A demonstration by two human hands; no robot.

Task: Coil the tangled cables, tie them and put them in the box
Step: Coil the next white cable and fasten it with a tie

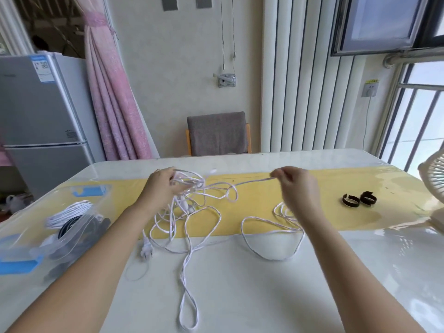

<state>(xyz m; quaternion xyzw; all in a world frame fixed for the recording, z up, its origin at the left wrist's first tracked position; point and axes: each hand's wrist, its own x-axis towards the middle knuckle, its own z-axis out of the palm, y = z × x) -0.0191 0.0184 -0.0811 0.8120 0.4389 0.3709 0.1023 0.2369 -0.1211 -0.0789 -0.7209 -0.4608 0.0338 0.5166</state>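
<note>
near loop: a long narrow loop of the white cable (pixel 188 306) lies on the pale worktop (pixel 276 292), closest to the person.
plug: a white two-pin plug (pixel 146 249) lies flat just left of the tangle, apart from both hands.
box: a clear plastic box (pixel 28 239) with blue clips sits at the left edge of the worktop; inside it lie a coiled white cable (pixel 69 211) and a black cable (pixel 68 224).
tangle: most of the white cable sprawls in loose loops across the middle, partly on a yellow mat (pixel 324 217), with one wide loop to the right under the right forearm.
left hand: the left hand (pixel 163 186) is raised above the tangle, its fingers curled round a bunch of strands.
right hand: the right hand (pixel 296 186) is raised at about the same height, thumb and forefinger pinched on a single strand that runs across to the left hand.
ties: two curled black straps (pixel 359 200) lie on the mat, well right of the right hand.
fan: a cream fan (pixel 433 181) stands at the right edge.
beyond: a grey chair (pixel 217 133) behind the worktop, a silver fridge (pixel 36 111) and a pink curtain (pixel 113 97) to the left.
</note>
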